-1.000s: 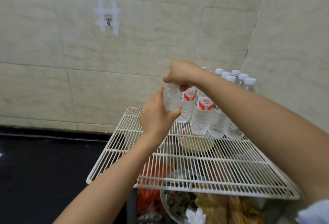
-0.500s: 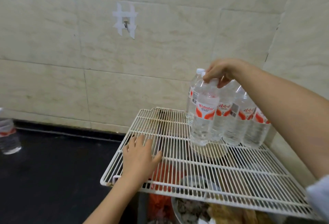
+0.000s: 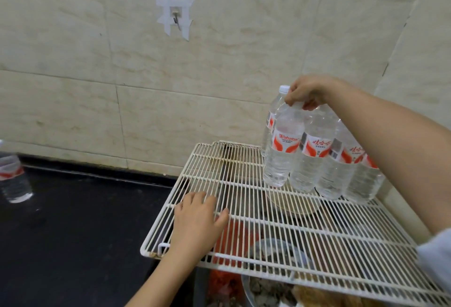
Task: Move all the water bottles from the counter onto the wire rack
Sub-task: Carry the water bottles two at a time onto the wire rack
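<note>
One water bottle (image 3: 13, 177) stands alone on the black counter (image 3: 73, 233) at nine o'clock; at six o'clock the left hand (image 3: 197, 223) lies flat, fingers spread, on the white wire rack (image 3: 317, 245); at three o'clock five countable clustered bottles (image 3: 341, 170) stand on the rack; the right hand (image 3: 308, 93) pinches the front bottle (image 3: 283, 150) by its top; a beige tiled wall (image 3: 219, 74) stands behind, with one taped hook (image 3: 175, 15) at twelve.
</note>
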The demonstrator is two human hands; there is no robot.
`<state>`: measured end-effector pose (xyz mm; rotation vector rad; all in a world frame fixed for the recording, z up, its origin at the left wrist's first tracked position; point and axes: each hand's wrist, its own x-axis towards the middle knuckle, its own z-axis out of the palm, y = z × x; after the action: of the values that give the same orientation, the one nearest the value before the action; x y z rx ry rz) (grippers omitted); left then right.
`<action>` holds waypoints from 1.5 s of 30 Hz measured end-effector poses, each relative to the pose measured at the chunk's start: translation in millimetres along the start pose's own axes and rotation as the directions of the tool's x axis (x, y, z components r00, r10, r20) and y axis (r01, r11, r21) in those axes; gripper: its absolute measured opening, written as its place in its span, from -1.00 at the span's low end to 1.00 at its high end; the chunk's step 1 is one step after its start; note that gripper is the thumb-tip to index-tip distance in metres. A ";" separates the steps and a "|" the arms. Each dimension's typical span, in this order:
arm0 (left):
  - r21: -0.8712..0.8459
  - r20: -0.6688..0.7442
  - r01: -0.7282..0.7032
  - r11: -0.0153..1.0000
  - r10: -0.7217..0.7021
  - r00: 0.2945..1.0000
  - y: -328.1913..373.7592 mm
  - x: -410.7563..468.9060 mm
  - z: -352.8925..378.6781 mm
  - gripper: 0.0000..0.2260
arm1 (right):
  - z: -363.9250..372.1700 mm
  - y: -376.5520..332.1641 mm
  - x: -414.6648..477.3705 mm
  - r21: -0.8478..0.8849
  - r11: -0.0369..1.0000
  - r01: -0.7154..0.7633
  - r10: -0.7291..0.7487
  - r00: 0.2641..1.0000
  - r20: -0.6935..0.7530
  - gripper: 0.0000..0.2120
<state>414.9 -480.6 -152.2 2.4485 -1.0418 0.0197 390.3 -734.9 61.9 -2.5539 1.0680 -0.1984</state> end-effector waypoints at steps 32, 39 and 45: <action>-0.082 -0.128 -0.001 0.997 -0.010 0.992 -3.9 -5.2 2.6 -0.66 | 3.4 5.8 -25.9 -0.167 0.958 0.235 -0.234 0.972 0.028 -0.73; -0.098 -0.163 -0.017 0.995 0.001 0.987 -6.1 -2.7 5.9 -0.68 | 8.0 4.3 -13.0 -0.306 0.948 0.082 -0.142 0.974 -0.179 -0.63; -0.109 -0.184 -0.027 0.994 0.006 0.983 -7.5 -2.0 8.3 -0.69 | 22.9 7.2 -11.7 -0.245 0.967 0.072 -0.160 0.918 -0.362 -0.65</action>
<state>417.2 -478.3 -163.0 2.2889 -0.9560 0.1842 383.4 -725.0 38.1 -2.8646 1.1254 -0.6630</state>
